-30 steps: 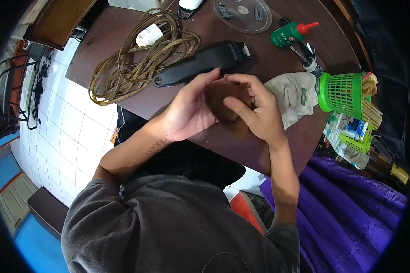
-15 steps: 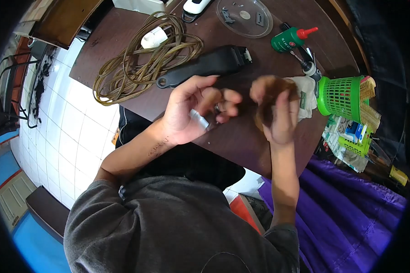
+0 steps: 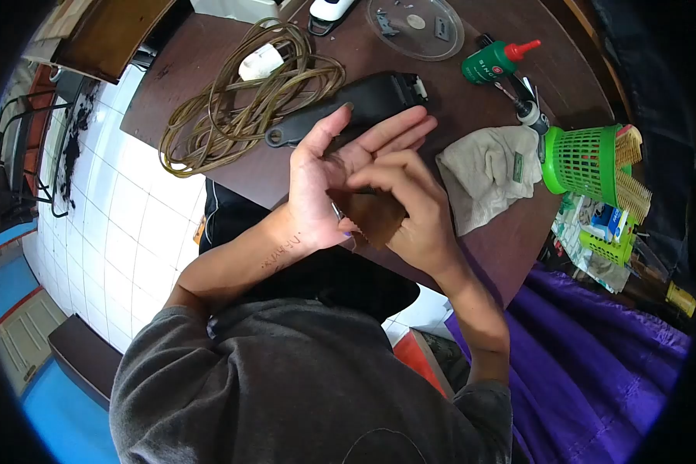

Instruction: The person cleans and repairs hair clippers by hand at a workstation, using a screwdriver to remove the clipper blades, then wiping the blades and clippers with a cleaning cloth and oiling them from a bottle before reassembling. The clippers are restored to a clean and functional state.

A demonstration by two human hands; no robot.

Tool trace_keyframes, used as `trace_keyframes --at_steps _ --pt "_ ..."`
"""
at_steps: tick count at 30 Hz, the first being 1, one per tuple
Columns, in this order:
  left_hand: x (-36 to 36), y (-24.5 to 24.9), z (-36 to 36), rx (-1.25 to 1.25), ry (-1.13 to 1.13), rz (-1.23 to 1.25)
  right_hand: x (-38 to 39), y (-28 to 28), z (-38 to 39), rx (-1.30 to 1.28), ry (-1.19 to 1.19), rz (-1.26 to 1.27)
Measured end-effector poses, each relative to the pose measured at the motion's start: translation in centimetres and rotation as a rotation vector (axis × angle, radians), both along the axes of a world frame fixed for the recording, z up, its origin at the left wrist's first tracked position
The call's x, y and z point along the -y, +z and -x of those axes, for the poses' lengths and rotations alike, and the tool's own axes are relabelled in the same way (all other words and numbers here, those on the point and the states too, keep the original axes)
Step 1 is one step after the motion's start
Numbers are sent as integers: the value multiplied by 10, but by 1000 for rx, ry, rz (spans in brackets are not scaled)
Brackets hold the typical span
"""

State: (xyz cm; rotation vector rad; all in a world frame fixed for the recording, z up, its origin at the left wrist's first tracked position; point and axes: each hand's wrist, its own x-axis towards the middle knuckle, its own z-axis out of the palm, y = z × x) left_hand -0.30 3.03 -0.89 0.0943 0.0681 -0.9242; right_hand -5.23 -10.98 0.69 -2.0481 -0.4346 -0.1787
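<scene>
two hands work at close range above the table (image 3: 510, 251). left hand (image 3: 317, 182): palm turned up, fingers extended and spread from the thumb, grip wide open; a small metallic piece (image 3: 336, 209) sits at the inner side of the palm, just beside the brown piece (image 3: 377, 220). right hand (image 3: 421, 220): fingers bent and closed on the brown piece, which hangs below them, between both hands (thumb hidden, so its placement cannot be told). right fingertips are over the left palm; contact cannot be confirmed. beyond the grip, near the left fingers: black clipper (image 3: 348, 110), lying flat. beyond and left of the grip: coiled cable (image 3: 201, 139). right of the grip: folded cloth (image 3: 483, 166), then green basket (image 3: 584, 158), with green bottle (image 3: 487, 64) farther beyond, tilted
</scene>
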Motion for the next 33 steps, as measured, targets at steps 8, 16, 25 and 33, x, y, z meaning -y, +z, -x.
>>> trace_keyframes --at_steps 8,16,25,33 --pt "5 7 10 -235 -113 132 19 5 -9 318 -300 63" --pt "-9 29 13 -420 -246 -90 78 13 -31 305 -555 134" --pt "-3 59 -20 -212 -278 -91 149 20 14 -132 -736 286" --pt "-26 87 -78 402 26 -500 145 7 21 -158 -806 67"
